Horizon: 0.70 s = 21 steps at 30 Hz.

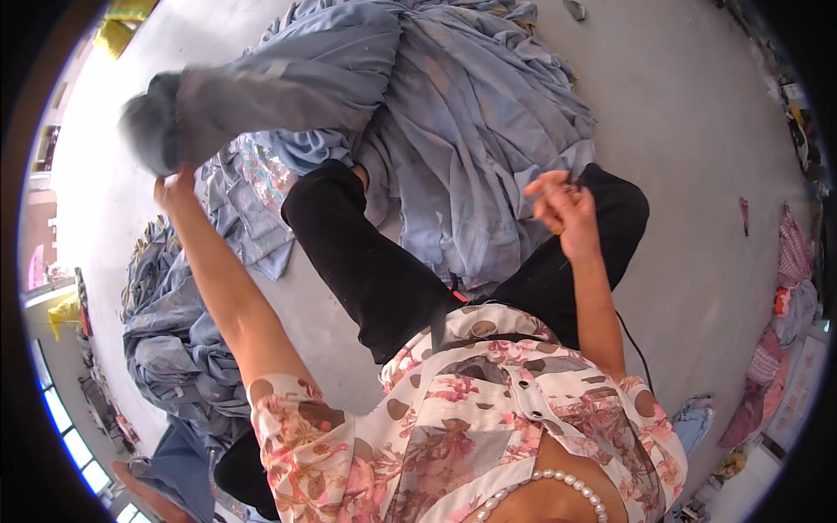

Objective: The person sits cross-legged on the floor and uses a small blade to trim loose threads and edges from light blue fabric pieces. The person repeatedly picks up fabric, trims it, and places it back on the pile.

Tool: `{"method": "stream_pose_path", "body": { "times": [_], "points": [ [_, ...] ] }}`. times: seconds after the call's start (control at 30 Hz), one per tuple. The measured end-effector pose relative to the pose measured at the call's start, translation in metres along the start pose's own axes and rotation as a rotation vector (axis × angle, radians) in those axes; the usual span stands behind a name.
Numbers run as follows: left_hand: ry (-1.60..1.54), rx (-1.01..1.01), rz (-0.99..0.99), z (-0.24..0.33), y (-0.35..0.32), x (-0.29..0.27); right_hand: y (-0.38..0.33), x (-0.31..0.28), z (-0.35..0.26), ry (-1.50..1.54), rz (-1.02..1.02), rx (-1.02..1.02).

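A grey-blue garment piece (261,100), perhaps a trouser leg, stretches out to the left from the pile and is blurred by motion at its far end. My left hand (176,190) is at the lower edge of that blurred end, its fingers closed on the cloth. My right hand (562,209) is raised above my right knee, fingers curled round something small, with a dark tip and a hint of yellow showing; its kind is unclear. Under both hands spreads a large pile of grey-blue garments (471,131), reaching between my legs.
More blue garments (179,357) lie heaped on the grey floor (689,113) at my left, near folded pieces with a shiny patterned patch (261,174). Pink checked cloth (767,349) lies along the right side. Another person's arm (148,492) shows at lower left.
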<state>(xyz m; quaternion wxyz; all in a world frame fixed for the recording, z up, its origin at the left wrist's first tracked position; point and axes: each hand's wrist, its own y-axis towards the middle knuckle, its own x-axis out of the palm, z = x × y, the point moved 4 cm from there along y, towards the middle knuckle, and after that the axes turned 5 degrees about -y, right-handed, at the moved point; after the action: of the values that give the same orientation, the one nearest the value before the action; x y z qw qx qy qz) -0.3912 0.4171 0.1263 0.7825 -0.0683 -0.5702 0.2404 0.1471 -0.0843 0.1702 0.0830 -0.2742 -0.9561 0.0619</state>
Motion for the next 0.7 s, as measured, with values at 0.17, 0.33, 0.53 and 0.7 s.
{"method": "stream_pose_path", "body": {
  "times": [0.17, 0.33, 0.53, 0.7],
  "points": [
    [0.155, 0.100, -0.033, 0.025, -0.046, -0.027, 0.035, -0.056, 0.096, -0.100, 0.162, 0.229],
    [0.655, -0.058, -0.441, -0.129, -0.222, -0.018, 0.033, -0.047, 0.194, -1.100, 0.217, 0.113],
    [1.012, -0.380, -0.664, -0.249, -0.379, -0.067, -0.013, -0.069, 0.285, -1.004, 0.109, 0.400],
    [1.728, -0.474, -1.142, -0.291, -0.421, -0.184, 0.016, -0.051, 0.151, 0.164, 0.102, 0.492]
  ]
}}
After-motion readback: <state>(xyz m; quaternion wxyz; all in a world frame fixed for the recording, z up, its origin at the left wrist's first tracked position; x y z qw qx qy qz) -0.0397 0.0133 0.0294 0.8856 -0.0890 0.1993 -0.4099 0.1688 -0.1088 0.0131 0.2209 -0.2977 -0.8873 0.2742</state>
